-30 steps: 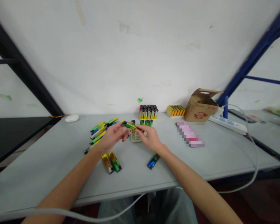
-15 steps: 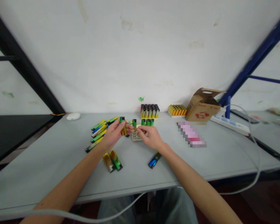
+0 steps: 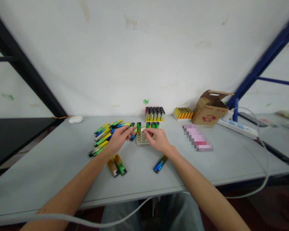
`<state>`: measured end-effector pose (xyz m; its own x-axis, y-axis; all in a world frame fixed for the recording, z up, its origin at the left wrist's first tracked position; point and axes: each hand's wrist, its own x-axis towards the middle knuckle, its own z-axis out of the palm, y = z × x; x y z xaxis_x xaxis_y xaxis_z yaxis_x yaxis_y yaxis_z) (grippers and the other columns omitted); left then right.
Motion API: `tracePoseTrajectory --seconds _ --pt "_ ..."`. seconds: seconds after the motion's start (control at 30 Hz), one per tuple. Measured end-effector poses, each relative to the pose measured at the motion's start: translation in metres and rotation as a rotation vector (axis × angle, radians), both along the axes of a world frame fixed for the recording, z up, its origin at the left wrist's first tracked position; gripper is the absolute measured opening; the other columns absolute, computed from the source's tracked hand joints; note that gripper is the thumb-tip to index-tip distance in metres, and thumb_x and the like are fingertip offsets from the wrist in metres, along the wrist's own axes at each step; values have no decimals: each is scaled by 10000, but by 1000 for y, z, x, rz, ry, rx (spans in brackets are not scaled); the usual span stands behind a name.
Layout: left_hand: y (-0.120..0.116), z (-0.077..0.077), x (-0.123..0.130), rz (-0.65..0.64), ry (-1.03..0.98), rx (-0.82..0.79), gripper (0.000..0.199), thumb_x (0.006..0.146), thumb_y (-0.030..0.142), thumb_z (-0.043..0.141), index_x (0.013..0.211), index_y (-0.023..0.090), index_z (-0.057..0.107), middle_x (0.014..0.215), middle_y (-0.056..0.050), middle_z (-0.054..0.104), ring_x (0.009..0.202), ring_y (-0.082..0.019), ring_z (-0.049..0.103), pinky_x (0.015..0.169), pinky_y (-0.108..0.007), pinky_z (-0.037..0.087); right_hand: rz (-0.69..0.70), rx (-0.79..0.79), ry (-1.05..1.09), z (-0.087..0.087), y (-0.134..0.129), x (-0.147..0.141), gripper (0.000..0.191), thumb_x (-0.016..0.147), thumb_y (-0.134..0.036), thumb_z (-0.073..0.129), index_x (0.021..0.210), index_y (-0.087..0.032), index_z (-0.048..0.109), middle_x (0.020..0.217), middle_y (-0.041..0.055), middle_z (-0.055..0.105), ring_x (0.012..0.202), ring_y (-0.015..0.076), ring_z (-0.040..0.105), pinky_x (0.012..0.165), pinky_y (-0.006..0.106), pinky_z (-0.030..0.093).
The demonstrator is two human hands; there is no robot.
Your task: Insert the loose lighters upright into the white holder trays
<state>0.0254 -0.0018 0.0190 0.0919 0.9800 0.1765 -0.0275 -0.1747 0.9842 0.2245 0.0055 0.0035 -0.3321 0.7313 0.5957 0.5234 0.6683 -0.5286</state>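
Observation:
My left hand [image 3: 120, 138] is closed round a green lighter [image 3: 132, 124], whose dark top shows above the fingers. My right hand [image 3: 156, 138] hovers over a pale tray [image 3: 141, 141] with round sockets, thumb and fingers pinched together; what they hold, if anything, is too small to make out. One green lighter [image 3: 139, 127] stands upright at the tray's back left. Several more green lighters [image 3: 152, 125] stand in a row at its back, partly behind my right hand. A blue lighter [image 3: 132, 137] lies between my left hand and the tray.
Several loose lighters [image 3: 102, 138] lie to the left. Two lighters [image 3: 119, 165] lie in front, with a blue lighter [image 3: 160, 164] by my right forearm. Behind are a filled lighter tray [image 3: 155, 114], yellow batteries [image 3: 183, 113], a cardboard box [image 3: 208, 110] and a power strip [image 3: 238, 127].
My left hand has moved slightly right with its lighter, closer to the tray, and its fingers have closed in. The right hand has barely moved.

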Motion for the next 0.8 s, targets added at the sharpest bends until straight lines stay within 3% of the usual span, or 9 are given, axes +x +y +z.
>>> tracePoseTrajectory --seconds 0.13,0.27,0.4,0.53,0.67,0.73,0.8 --pt "0 2 -1 -59 -143 -90 270 769 389 690 830 125 684 745 -39 633 630 -120 513 545 -250 381 -56 66 82 4 0 4 270 923 -328 495 849 -203 723 685 28 702 583 151 607 605 265 480" --pt "-5 4 2 -91 -201 -110 241 778 326 721 899 160 593 773 -12 635 667 -124 573 584 -249 436 -322 204 308 9 9 14 290 917 -351 477 816 -201 704 785 66 736 690 187 650 683 313 524" --pt "-10 5 5 -166 -166 -132 376 787 427 748 908 205 470 819 -9 671 640 -138 619 542 -255 465 -432 147 408 5 27 31 328 942 -406 445 927 -185 686 887 86 734 776 198 653 606 282 502" --pt "-10 6 4 -156 -115 -123 404 762 482 757 868 189 500 750 -6 674 492 -71 467 435 -189 311 -326 5 330 -12 45 46 437 986 -463 357 1035 -161 670 952 108 735 827 212 663 733 328 517" --pt "-6 8 0 -180 -186 -199 414 783 552 674 824 145 613 659 -20 624 524 -90 446 479 -216 339 -124 -98 204 -27 54 51 517 983 -551 349 1104 -147 648 1061 122 718 953 220 656 858 354 510" --pt "-5 9 -1 -204 -230 -266 437 809 585 604 787 149 624 589 3 547 517 -105 441 485 -232 347 -11 -126 83 -30 55 52 541 961 -601 388 1052 -143 661 1018 112 719 919 211 648 850 347 512" --pt "-5 10 -3 -220 -267 -312 436 809 592 584 724 164 599 538 30 465 499 -106 421 487 -237 347 18 -96 7 -31 54 54 556 904 -654 479 986 -140 674 950 96 721 863 202 638 828 339 516"
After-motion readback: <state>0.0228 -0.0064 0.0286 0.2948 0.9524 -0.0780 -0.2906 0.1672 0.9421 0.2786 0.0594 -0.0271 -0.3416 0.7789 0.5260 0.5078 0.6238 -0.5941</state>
